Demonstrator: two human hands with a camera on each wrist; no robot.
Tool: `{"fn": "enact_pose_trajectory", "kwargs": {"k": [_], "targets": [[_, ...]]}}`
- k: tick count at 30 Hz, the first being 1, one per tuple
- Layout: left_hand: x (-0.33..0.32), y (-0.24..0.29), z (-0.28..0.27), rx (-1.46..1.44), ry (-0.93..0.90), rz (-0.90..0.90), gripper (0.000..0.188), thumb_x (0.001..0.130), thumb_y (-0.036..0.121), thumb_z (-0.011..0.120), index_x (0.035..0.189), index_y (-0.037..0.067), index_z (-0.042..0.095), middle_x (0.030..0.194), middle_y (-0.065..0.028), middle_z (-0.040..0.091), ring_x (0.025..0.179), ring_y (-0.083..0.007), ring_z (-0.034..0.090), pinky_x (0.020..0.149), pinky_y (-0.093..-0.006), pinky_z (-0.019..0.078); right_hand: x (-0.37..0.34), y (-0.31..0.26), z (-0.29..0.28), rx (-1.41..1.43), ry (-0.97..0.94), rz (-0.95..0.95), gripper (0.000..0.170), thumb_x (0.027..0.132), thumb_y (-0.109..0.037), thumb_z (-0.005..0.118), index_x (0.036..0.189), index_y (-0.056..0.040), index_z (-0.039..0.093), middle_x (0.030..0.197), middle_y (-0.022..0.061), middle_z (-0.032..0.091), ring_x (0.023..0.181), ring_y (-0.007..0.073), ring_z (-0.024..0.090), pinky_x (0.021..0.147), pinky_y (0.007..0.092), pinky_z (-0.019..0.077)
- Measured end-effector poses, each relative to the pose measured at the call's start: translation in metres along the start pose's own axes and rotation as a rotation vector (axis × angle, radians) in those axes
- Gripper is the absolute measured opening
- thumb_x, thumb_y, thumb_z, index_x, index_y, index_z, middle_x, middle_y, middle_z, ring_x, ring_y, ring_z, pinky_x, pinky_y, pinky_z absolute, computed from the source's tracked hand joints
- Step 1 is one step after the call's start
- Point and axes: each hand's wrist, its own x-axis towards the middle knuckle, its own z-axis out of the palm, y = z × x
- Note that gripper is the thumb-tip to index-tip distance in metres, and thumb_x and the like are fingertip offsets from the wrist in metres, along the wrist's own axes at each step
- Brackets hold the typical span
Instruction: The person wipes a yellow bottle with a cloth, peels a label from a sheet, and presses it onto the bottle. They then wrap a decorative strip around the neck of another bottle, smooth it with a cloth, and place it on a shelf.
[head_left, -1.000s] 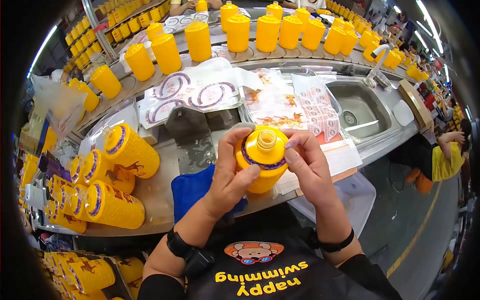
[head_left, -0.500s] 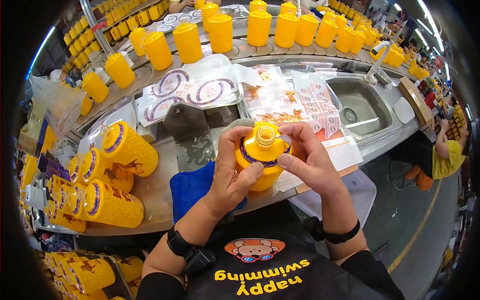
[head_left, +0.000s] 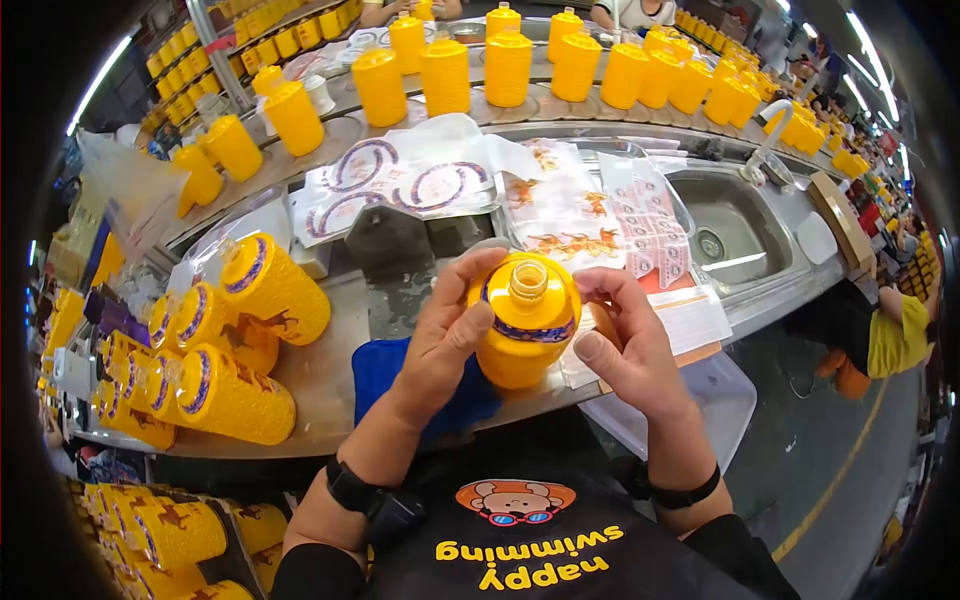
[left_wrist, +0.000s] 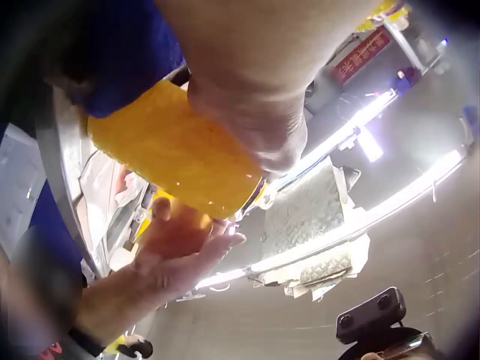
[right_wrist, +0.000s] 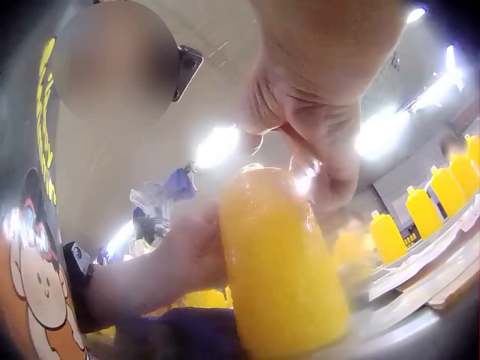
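A yellow bottle (head_left: 522,345) with a clear threaded neck stands upright between the two hands. A purple patterned band (head_left: 530,332) runs round its shoulder. My left hand (head_left: 445,335) grips the bottle's left side, its fingertips at the far shoulder and the thumb close to the near side. On the other side is my right hand (head_left: 640,345), thumb and forefinger spread loosely apart beside the shoulder. In the right wrist view the right hand (right_wrist: 311,135) hangs above the bottle (right_wrist: 281,270). The left wrist view shows the bottle's side (left_wrist: 172,150) below the left hand (left_wrist: 255,120).
Decorated bottles (head_left: 240,395) lie stacked at left. A blue cloth (head_left: 385,375) is at the table edge. Decal sheets (head_left: 395,180), stacked paper (head_left: 690,320) and a sink (head_left: 735,215) lie beyond. Plain yellow bottles (head_left: 507,70) line a conveyor. A white bin (head_left: 715,395) stands below.
My right thumb and forefinger have come away from the bottle's shoulder, where they worked at the band. My left thumb has drawn back from the band. The bottles on the conveyor have shifted right.
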Motion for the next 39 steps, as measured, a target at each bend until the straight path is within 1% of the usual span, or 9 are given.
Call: {"fn": "enact_pose_trajectory", "kwargs": {"k": [2, 13, 18, 22, 29, 32, 35, 38, 39], "targets": [[-0.001, -0.003, 0.003, -0.038, 0.028, -0.009, 0.046, 0.099, 0.025, 0.048, 0.137, 0.001, 0.038, 0.134, -0.0098, 0.046, 0.126, -0.0166, 0.043, 0.108, -0.0304, 0.0317, 0.003, 0.0, 0.004, -0.044, -0.004, 0.007, 0.063, 0.083, -0.033, 0.075, 0.13, -0.0036, 0.045, 0.112, 0.0046, 0.052, 0.078, 0.0047, 0.044, 0.06, 0.018, 0.0372], [0.0, -0.011, 0.003, -0.006, 0.012, 0.038, 0.043, 0.101, 0.027, 0.042, 0.135, 0.002, 0.039, 0.132, -0.0099, 0.046, 0.124, -0.0165, 0.044, 0.108, -0.0299, 0.0313, 0.004, 0.005, 0.01, -0.072, 0.01, -0.051, 0.058, 0.08, -0.021, 0.076, 0.13, -0.0075, 0.051, 0.124, 0.008, 0.055, 0.069, 0.0042, 0.039, 0.06, 0.0194, 0.0357], [0.01, -0.008, 0.007, -0.03, -0.068, -0.034, 0.047, 0.101, 0.03, 0.043, 0.138, 0.002, 0.036, 0.134, -0.01, 0.046, 0.126, -0.0168, 0.043, 0.109, -0.0303, 0.0303, 0.004, 0.006, 0.001, -0.207, 0.081, -0.212, 0.043, 0.078, -0.017, 0.077, 0.115, -0.009, 0.057, 0.133, 0.0103, 0.051, 0.071, 0.0043, 0.039, 0.061, 0.0199, 0.0361], [0.011, -0.005, 0.012, -0.047, -0.054, -0.056, 0.051, 0.099, 0.029, 0.047, 0.14, 0.002, 0.034, 0.134, -0.0102, 0.045, 0.126, -0.0175, 0.043, 0.109, -0.031, 0.0303, 0.004, 0.004, -0.008, -0.021, 0.079, -0.126, 0.034, 0.079, -0.018, 0.078, 0.103, -0.0095, 0.055, 0.134, 0.0103, 0.05, 0.075, 0.0042, 0.039, 0.062, 0.0207, 0.0362], [0.01, -0.003, 0.018, 0.091, -0.048, -0.026, 0.065, 0.087, 0.018, 0.063, 0.141, 0.002, 0.03, 0.134, -0.0103, 0.043, 0.125, -0.0184, 0.044, 0.107, -0.032, 0.0343, 0.016, 0.006, -0.005, 0.18, -0.005, -0.036, 0.039, 0.083, -0.015, 0.075, 0.111, -0.01, 0.049, 0.133, 0.0106, 0.047, 0.105, 0.01, 0.051, 0.087, 0.0246, 0.0445], [0.01, -0.007, 0.016, 0.09, -0.059, -0.011, 0.064, 0.087, 0.018, 0.062, 0.141, 0.002, 0.03, 0.134, -0.0104, 0.043, 0.125, -0.0183, 0.043, 0.108, -0.0316, 0.0331, 0.021, 0.006, -0.011, 0.231, -0.062, -0.019, 0.036, 0.086, -0.007, 0.071, 0.114, -0.0092, 0.048, 0.132, 0.009, 0.047, 0.118, 0.0132, 0.049, 0.097, 0.0271, 0.0419], [0.01, -0.01, 0.014, 0.075, -0.054, -0.013, 0.064, 0.087, 0.018, 0.062, 0.141, 0.003, 0.03, 0.133, -0.0103, 0.043, 0.125, -0.0184, 0.043, 0.108, -0.0313, 0.0319, 0.023, 0.008, -0.017, 0.28, -0.112, -0.005, 0.032, 0.091, -0.009, 0.065, 0.118, -0.0086, 0.049, 0.127, 0.0071, 0.05, 0.115, 0.0121, 0.049, 0.097, 0.028, 0.0417], [0.011, -0.009, 0.012, 0.037, -0.08, -0.031, 0.067, 0.088, 0.021, 0.065, 0.142, 0.004, 0.029, 0.134, -0.0103, 0.043, 0.126, -0.0183, 0.042, 0.109, -0.0311, 0.0309, 0.023, 0.009, -0.025, 0.451, -0.067, 0.262, 0.031, 0.095, -0.015, 0.059, 0.124, -0.0075, 0.05, 0.122, 0.0065, 0.053, 0.116, 0.013, 0.049, 0.099, 0.0293, 0.0404], [0.012, -0.007, 0.012, 0.032, -0.09, -0.048, 0.067, 0.088, 0.023, 0.065, 0.142, 0.004, 0.03, 0.134, -0.0103, 0.043, 0.127, -0.0182, 0.041, 0.108, -0.0311, 0.0309, 0.023, 0.014, -0.025, 0.423, -0.055, 0.259, 0.037, 0.098, -0.024, 0.054, 0.13, -0.0047, 0.049, 0.119, 0.0062, 0.055, 0.116, 0.0147, 0.049, 0.102, 0.0303, 0.0385]]}}
